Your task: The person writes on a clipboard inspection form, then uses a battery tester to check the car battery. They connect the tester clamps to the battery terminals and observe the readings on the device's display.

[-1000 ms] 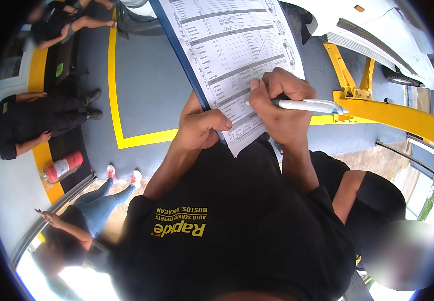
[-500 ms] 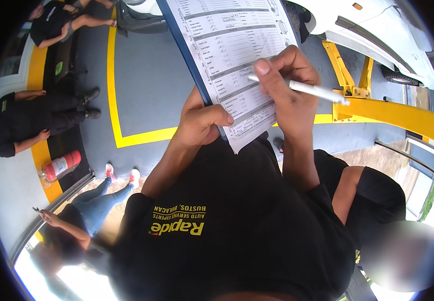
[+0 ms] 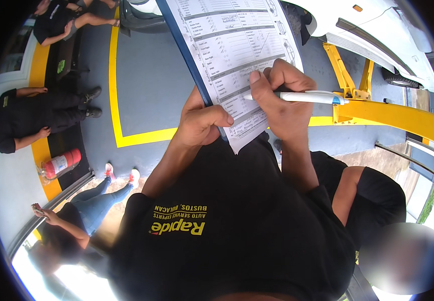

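A dark blue clipboard [image 3: 188, 57] bears a printed checklist form [image 3: 227, 55] with handwritten marks and small car outlines. My left hand [image 3: 202, 120] grips the clipboard's lower left edge, its thumb lying over the paper. In my right hand [image 3: 284, 103] is a white pen [image 3: 312, 97] with a blue patch, pinched between thumb and fingers. The pen's tip points left over the lower part of the form; whether it touches the paper I cannot tell. My fingers cover part of the sheet's right side.
Yellow lift arms [image 3: 392, 113] reach toward a white vehicle [image 3: 377, 30] at the right. A person in black [image 3: 36, 115] and a red fire extinguisher [image 3: 61, 163] are at the left. Another person in black [image 3: 372, 195] is close on my right. Someone in jeans [image 3: 99, 203] holds a phone.
My right hand has moved slightly down and left on the form, and the pen has turned to lie nearly level. My left hand keeps its hold on the clipboard.
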A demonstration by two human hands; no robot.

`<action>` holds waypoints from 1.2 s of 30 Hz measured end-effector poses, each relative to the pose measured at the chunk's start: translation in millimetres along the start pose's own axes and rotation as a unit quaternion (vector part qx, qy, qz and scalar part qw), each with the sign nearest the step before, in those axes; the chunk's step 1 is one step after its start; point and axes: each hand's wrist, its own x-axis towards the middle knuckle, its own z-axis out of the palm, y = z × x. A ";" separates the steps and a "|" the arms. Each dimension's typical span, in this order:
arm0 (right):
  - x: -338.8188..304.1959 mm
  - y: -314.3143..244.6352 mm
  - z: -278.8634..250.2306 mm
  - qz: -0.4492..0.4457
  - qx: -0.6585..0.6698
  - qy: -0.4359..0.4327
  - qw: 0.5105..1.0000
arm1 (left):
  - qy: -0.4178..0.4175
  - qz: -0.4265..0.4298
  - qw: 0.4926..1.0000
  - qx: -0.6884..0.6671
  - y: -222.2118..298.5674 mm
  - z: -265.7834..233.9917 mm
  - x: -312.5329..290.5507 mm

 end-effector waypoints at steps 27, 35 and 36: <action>-5.8 2.1 -1.7 -0.010 -0.072 0.026 0.997 | -0.012 0.002 1.000 -0.009 -10.4 -4.3 -0.8; -4.7 -1.8 -5.1 0.002 -0.008 -0.023 1.000 | -0.028 0.006 0.999 -0.016 -6.3 -6.5 -1.1; -6.3 -1.3 -3.5 -0.001 -0.016 -0.028 0.999 | -0.031 0.007 0.999 -0.018 -6.4 -9.2 -1.7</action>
